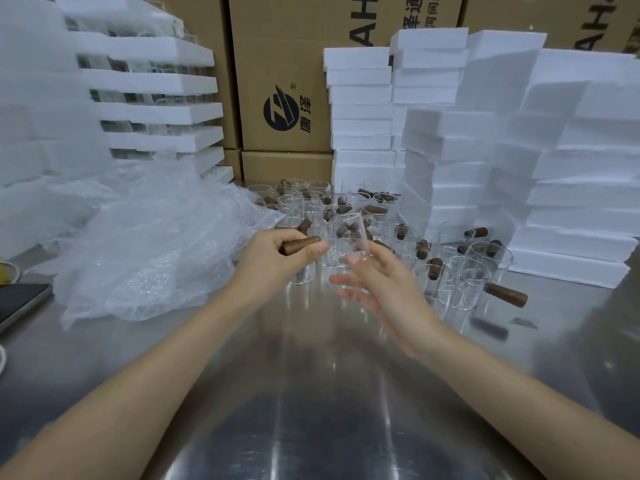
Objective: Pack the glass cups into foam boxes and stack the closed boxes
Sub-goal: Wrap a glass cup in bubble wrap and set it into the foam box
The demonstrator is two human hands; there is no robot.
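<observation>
Glass cup [346, 237], clear and tilted, held above the steel table [311, 393], its brown wooden handle [300, 244] gripped in the curled fingers of the left hand [277, 253]. Reached toward it with the right hand [381, 285], fingers loose and spread; contact unclear through blur. Stood behind: more cups [464, 275], bubble wrap [156, 244] at left, stacked foam boxes [571, 202] at right, cardboard cartons [284, 98] at the back.

Motion smears the right hand [381, 289], so whether it touches the glass cup [346, 237] is unclear. A dark flat device [20, 303] is cut off at the near left edge, and the far cardboard boxes [284, 98] by the top edge.
</observation>
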